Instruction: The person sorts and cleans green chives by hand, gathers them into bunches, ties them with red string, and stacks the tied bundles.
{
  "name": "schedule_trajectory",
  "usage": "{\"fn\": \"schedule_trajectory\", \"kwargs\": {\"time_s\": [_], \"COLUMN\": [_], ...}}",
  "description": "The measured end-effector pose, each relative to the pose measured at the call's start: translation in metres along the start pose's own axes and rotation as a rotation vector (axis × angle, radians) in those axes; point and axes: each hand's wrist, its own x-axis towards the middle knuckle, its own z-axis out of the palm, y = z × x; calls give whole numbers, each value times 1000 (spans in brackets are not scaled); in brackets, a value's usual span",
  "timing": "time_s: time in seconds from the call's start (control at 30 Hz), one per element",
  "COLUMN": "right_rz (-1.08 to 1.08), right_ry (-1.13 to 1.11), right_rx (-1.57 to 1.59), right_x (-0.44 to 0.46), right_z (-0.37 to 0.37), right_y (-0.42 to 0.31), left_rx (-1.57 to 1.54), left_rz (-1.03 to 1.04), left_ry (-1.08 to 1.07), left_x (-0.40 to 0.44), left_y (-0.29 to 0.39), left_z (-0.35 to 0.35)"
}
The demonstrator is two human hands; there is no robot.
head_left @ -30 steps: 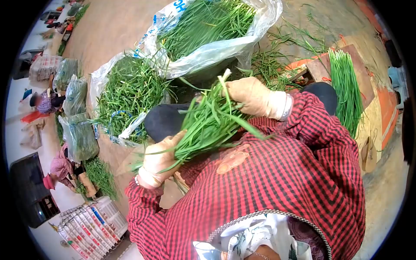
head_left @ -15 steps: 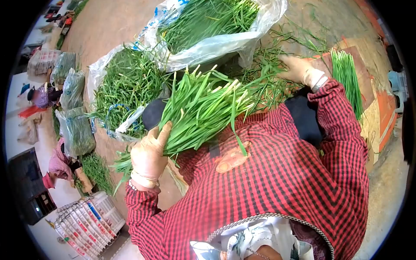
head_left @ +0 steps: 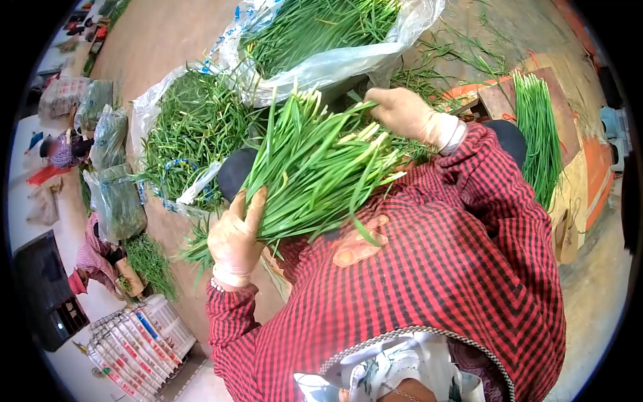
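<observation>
The leafy ends of the bunch of green stalks (head_left: pixel 325 177) are disappearing behind and beneath the left hand (head_left: pixel 236 241), whose palm and thumb are hiding from view; a few blade tips are emerging on its far side. The underside of the bunch is staying out of sight above the lap. Around the fingertips of the right hand (head_left: pixel 405 115), blades are overlapping, so whether it is gripping one cannot be made out. The top edge is cutting off the upper plastic bag (head_left: pixel 335 70) with its load of greens, and the co-worker (head_left: pixel 97 254) at the left is appearing small and indistinct.

The bunch is lying slantwise over the person's lap, its long axis running from lower left to upper right. Its pale cut ends are pointing up and to the right, fanning unevenly, while its leaves are trailing down and to the left. One loose blade is bending down over the checked jacket (head_left: pixel 435 268).

The left hand is closing round the leafy part, two fingers lying along it. The right hand is holding its fingers drawn together, just beside the cut ends. A neater bunch (head_left: pixel 536 134) is resting on a brown board (head_left: pixel 568 127), right of the person.
</observation>
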Motion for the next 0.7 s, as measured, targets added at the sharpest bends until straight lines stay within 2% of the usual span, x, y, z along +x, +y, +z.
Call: {"fn": "schedule_trajectory", "kwargs": {"time_s": [0.1,0.13,0.17,0.23,0.3,0.37,0.4,0.43,0.5,0.57,0.63,0.67,0.7], "right_rz": [119,168,293,514,509,362,319,319,-155,-128,-251,-323,-273], "right_ry": [90,101,63,107,97,92,82,-34,45,-226,-64,89,220], "right_rx": [122,9,-86,27,-231,-151,-86,91,-179,-262,-271,-195,13], "right_x": [-8,-12,-14,-20,-34,-47,-51,-55,-60,-56,-46,-41,-37], "right_z": [-6,-13,-23,-36,-47,-48,-52,-57,-27,-14,18,22,23], "right_y": [48,62,75,107,111,84,43,-3,-25,-64,-46,-36,-30], "left_rx": [-35,-20,-24,-56,-51,-44,-58,-71,-70,-68,-103,-101,-104], "left_rz": [2,15,18,19,7,-2,-8,-16,-20,-13,-22,-22,-29], "left_ry": [-26,-20,-22,-10,-17,-23,-27,-33,-52,-58,-32,-31,-20], "left_x": [2,2,1,0,-3,-2,-1,-2,1,7,7,6,5], "left_y": [2,2,1,-1,-3,-5,-5,-5,-3,0,1,1,1], "left_z": [5,9,11,14,18,20,21,21,19,18,17,16,16]}}
